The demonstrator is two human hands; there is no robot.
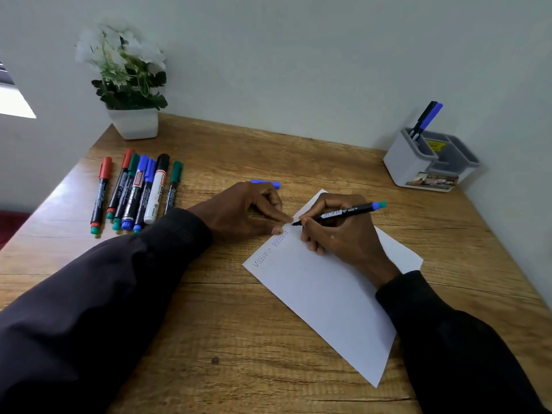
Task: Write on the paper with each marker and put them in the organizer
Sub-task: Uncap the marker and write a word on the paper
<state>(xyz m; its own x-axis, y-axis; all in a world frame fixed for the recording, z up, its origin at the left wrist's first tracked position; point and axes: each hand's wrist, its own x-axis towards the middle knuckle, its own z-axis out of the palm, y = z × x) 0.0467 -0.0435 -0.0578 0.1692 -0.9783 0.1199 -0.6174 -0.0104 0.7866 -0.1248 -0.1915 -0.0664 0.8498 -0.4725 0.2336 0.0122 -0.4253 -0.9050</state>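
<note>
R grip (343,237) is clenched round a black marker (346,213) w/ blue end, its tip on the paper (328,300) near the top edge, next to two handwritten words. L grip (242,212) presses index and thumb on the paper's edge. A blue cap (267,184) shows behind the knuckles; we can't tell if it's held. Seven spare markers (134,192) lie in a row on the surface (209,324), far left. The organizer (403,165), back right, holds a blue-capped pen (426,117).

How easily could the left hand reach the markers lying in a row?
Probably easily, yes. The left hand only presses the paper edge, and the row of markers lies just beside its forearm, with nothing between.
</note>
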